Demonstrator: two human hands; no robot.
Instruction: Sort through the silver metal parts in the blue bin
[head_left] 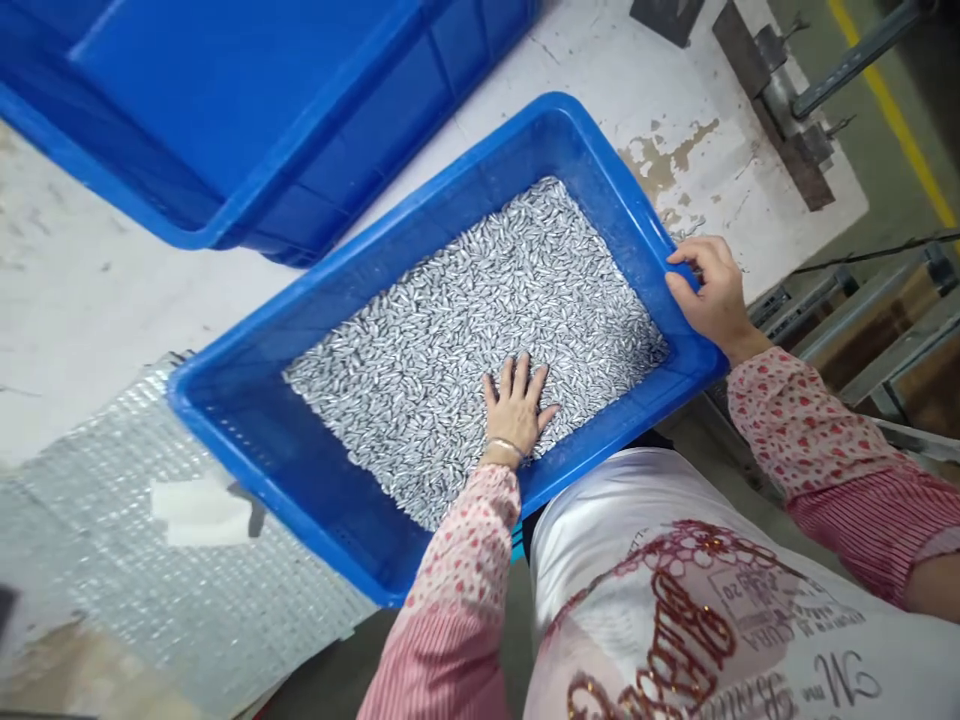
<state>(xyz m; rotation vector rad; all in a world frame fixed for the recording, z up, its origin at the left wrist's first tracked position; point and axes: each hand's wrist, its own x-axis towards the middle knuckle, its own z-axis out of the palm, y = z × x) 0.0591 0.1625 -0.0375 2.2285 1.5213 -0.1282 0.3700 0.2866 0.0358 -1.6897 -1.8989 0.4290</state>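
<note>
A blue plastic bin (270,455) stands tilted across the middle of the view, its floor covered by a layer of small silvery, elongated metal pieces (465,310). My left hand (516,412) lies palm down on these pieces near the bin's close side, fingers spread, with a bracelet at the wrist. At the bin's right end, my right hand (712,285) grips the rim, its fingers curled over the edge. Patterned pink sleeves cover both forearms.
Another blue bin (390,120) stands on the white worktable (97,290) at upper left. Bubble wrap (187,590) with a white piece (199,512) on it lies at lower left. A metal fixture (787,110) sits at the table's right edge, above metal racks (885,320).
</note>
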